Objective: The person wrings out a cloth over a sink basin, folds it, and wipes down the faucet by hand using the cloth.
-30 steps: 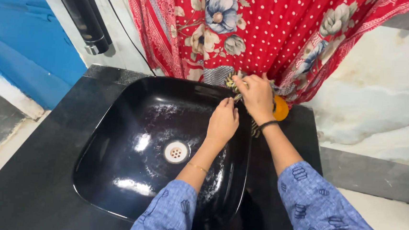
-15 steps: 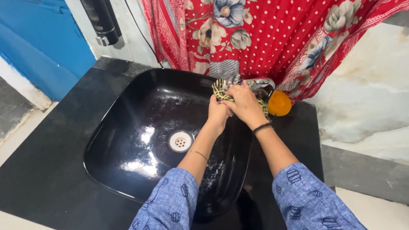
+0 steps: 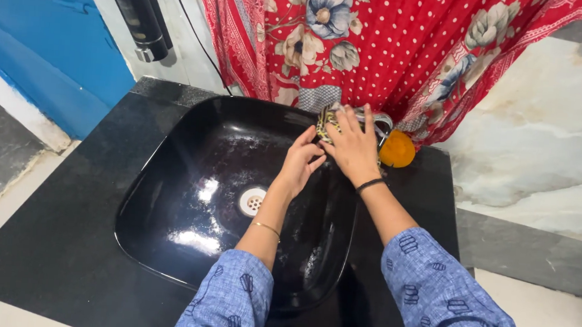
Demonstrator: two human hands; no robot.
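Right hand grip: the right hand [image 3: 351, 146] is spread over a yellow-and-dark patterned cloth [image 3: 327, 120], pressing it onto the tap [image 3: 374, 123] at the back rim of the sink.
Left hand: the left hand [image 3: 299, 163], just beside and below, has loose, parted fingers touching the cloth's lower edge; it holds nothing firmly.
Below the grip: black basin [image 3: 166, 196] with a white drain [image 3: 253, 200].
Right of the grip: an orange round object [image 3: 398, 149].
Behind: red flowered curtain [image 3: 381, 47].
Doing it well: likely best to keep the cloth wrapped snugly while rubbing.
Hard to see: most of the tap is covered.

The right hand [image 3: 350, 147] and checked cloth [image 3: 327, 120] hide most of the tap [image 3: 378, 124].
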